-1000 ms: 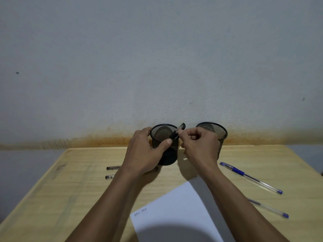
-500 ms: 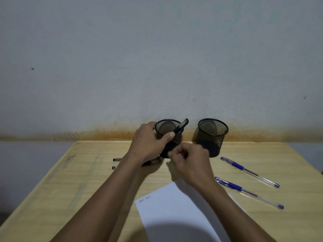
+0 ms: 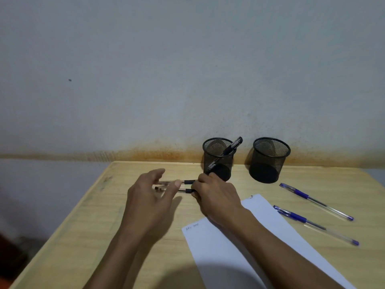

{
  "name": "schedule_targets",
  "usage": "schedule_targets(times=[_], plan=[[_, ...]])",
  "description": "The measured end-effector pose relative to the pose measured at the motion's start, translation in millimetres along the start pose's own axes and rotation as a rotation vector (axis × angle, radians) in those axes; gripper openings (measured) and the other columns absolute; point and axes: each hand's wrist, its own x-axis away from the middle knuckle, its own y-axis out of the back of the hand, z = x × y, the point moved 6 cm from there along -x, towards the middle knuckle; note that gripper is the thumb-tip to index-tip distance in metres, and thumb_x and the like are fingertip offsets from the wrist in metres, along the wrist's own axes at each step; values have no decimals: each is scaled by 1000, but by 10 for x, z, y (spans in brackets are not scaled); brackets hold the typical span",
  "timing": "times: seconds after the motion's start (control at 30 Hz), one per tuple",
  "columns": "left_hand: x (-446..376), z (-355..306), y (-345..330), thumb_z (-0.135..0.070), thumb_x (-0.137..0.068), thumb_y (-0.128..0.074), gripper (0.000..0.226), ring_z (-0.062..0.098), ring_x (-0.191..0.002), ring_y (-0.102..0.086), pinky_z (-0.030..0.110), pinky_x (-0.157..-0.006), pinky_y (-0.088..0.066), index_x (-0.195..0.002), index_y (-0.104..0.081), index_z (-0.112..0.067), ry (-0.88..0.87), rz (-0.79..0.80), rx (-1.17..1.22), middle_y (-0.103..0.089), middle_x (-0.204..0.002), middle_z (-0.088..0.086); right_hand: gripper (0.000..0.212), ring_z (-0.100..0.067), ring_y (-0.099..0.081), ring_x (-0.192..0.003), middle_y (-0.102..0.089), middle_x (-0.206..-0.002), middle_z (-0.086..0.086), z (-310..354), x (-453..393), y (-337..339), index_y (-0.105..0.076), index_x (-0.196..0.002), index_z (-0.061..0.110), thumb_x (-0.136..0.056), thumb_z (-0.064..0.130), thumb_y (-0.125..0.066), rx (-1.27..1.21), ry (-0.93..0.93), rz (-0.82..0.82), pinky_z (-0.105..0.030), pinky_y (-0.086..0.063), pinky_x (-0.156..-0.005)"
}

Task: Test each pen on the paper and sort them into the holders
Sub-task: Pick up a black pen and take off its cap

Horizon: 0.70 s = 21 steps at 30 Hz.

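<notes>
Two black mesh holders stand at the table's back. The left holder (image 3: 218, 158) has one black pen (image 3: 234, 146) leaning in it; the right holder (image 3: 269, 159) shows nothing inside. Two black pens (image 3: 188, 181) (image 3: 184, 191) lie side by side left of the holders. My right hand (image 3: 216, 197) curls its fingertips round the grip end of the nearer one. Just above the pens' barrels hovers my left hand (image 3: 150, 199), fingers loosely spread and holding nothing. The white paper (image 3: 239, 251), with small scribbles near its top-left corner, lies under my right forearm.
Two blue pens (image 3: 312, 200) (image 3: 312, 224) lie on the wooden table (image 3: 87, 236) to the right of the paper. The wall rises straight behind the holders. The table's left edge runs diagonally close to my left arm.
The black pen I held over the left holder now rests inside it. Both hands have come down and to the left onto the two black pens on the table.
</notes>
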Motion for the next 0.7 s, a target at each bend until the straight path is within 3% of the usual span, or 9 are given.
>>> schedule_targets(times=[0.1,0.17,0.23,0.3,0.4,0.57,0.7], plan=[[278,169,109,-43,-82,-72,48,4,-104,-57,16,-81,-39,-124,-63,-22,62,-58,20,-64,-110,-11,15,-23,-56,-99,-63,-106,1,49,2,-29,-67,-108,16,-95,22,-64,50,45,70,-34,-33,-52],[422,217,162,-38,-83,-72,40,-4,-91,-55,12,-74,-37,-119,-65,-21,74,-83,38,-61,-98,-17,20,-21,-58,-88,-66,-91,2,90,17,-14,-66,-94,16,-79,20,-79,122,79,62,-32,-28,-47],[539,236,208,-36,-84,-71,34,-12,-88,-53,15,-74,-38,-114,-68,-20,77,-106,62,-60,-92,-20,17,-21,-55,-94,-65,-95,1,108,52,38,-62,-100,16,-88,24,-71,72,48,48,-35,-35,-52],[626,224,242,-34,-85,-71,29,-13,-89,-54,11,-73,-39,-110,-70,-20,71,-120,84,-63,-92,-18,18,-22,-50,-98,-60,-102,0,56,134,189,-58,-115,17,-103,27,-50,-132,-56,71,-39,-47,-68],[732,134,215,-35,-84,-71,28,-11,-93,-58,0,-70,-39,-108,-71,-21,32,-72,94,-66,-95,-19,30,-21,-59,-93,-63,-107,0,-17,375,476,-58,-132,21,-103,25,-53,-501,-195,-22,-34,-49,-78],[965,-266,34,-36,-85,-70,31,-8,-96,-58,2,-76,-40,-115,-68,-31,-144,83,77,-66,-100,-19,7,-17,-74,-69,-73,-82,-9,-72,952,776,-68,-97,13,-92,13,-72,-1075,-480,-169,-29,-57,-61],[1175,-565,-177,-33,-88,-69,19,2,-94,-61,20,-80,-48,-107,-71,-33,-262,193,109,-68,-94,-19,10,-13,-74,-68,-77,-74,-8,-27,1332,845,-70,-95,9,-88,12,-76,-1269,-585,-128,-22,-55,-59]])
